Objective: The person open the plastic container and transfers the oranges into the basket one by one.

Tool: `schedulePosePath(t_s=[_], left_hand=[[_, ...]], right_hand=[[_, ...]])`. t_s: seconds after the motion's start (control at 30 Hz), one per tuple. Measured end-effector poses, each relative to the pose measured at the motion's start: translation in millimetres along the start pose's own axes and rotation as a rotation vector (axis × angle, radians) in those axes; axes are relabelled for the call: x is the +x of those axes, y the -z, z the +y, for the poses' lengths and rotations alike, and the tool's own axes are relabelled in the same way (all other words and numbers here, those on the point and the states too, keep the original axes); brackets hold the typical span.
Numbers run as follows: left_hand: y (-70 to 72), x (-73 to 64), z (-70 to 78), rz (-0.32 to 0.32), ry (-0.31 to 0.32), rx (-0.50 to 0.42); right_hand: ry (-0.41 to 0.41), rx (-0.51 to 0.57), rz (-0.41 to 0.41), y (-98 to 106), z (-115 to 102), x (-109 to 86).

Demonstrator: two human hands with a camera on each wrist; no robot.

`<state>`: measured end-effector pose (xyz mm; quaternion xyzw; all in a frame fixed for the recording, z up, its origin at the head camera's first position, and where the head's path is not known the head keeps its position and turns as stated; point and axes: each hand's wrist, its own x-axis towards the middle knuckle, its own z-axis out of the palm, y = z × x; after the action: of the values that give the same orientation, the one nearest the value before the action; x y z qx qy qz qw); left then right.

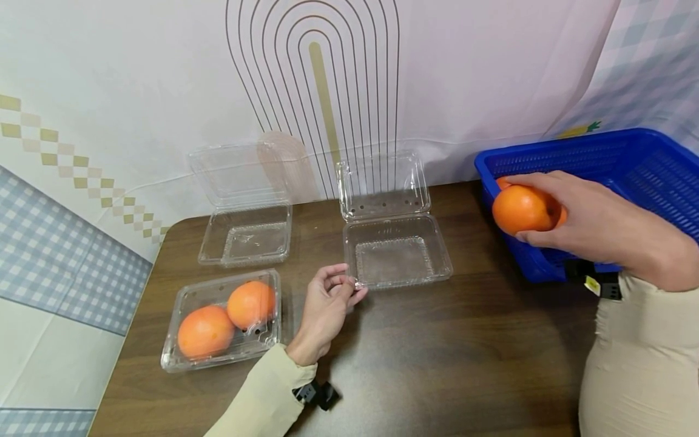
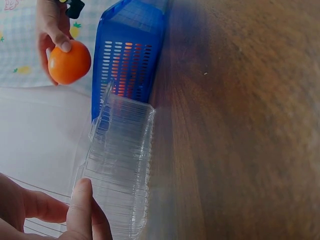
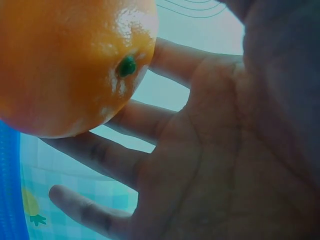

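Observation:
My right hand [image 1: 595, 221] grips an orange [image 1: 521, 209] over the left end of the blue basket [image 1: 537, 258]. In the right wrist view, the orange [image 3: 75, 65] shows a small green stem mark, and the fingers reach round it. My left hand [image 1: 327, 306] pinches the front left corner of a clear plastic clamshell box [image 1: 398, 282], whose lid stands up against the wall. In the left wrist view, the thumb and finger meet at the rim of this box [image 2: 120, 145]. Nothing lies in it.
Another clamshell box [image 1: 246, 261] stands with its lid up at the back left. In front of it, a closed box [image 1: 169, 358] holds two oranges [image 1: 204, 332]. Orange colour shows through the basket's slots. A patterned cloth [image 1: 448, 79] hangs behind the brown table [image 1: 437, 364].

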<state>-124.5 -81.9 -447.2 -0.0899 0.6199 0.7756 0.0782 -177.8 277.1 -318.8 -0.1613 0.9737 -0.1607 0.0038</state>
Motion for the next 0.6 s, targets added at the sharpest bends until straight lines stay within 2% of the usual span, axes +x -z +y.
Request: schedulePosePath(t_s=[0.3,0.6], left_hand=[[0.5,0.6,-0.7,-0.005,-0.004,0.006],[0.8,0.6,-1.0,-0.008,-0.01,0.013]], right_hand=[[-0.034,-0.047,-0.032,1.7,2.6,0.6],[-0.04,-0.043,-0.044,-0.4,9.4,0.2]])
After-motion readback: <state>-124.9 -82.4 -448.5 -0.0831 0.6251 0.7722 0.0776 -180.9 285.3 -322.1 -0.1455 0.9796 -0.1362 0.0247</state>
